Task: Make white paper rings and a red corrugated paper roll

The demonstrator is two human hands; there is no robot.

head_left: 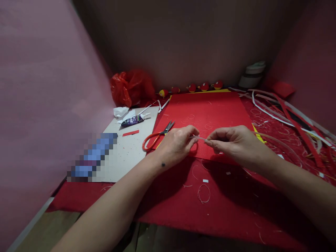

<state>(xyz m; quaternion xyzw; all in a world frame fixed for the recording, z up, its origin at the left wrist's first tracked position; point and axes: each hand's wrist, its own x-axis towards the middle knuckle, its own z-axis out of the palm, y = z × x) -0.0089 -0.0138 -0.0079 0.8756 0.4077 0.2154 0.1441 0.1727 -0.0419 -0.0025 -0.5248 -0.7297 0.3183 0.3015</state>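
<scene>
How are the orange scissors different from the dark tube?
The scissors have orange loop handles and metal blades, while the tube is dark with pale printing and a white nozzle.
The scissors' blades rest over the red ridged sheet, but the tube lies on the grey board.
The scissors' blades are slightly apart; the tube has no blades, just its slim nozzle.
Both lie flat, held by neither the left hand nor the right hand.

Pale piece (201,138), details too small
</scene>
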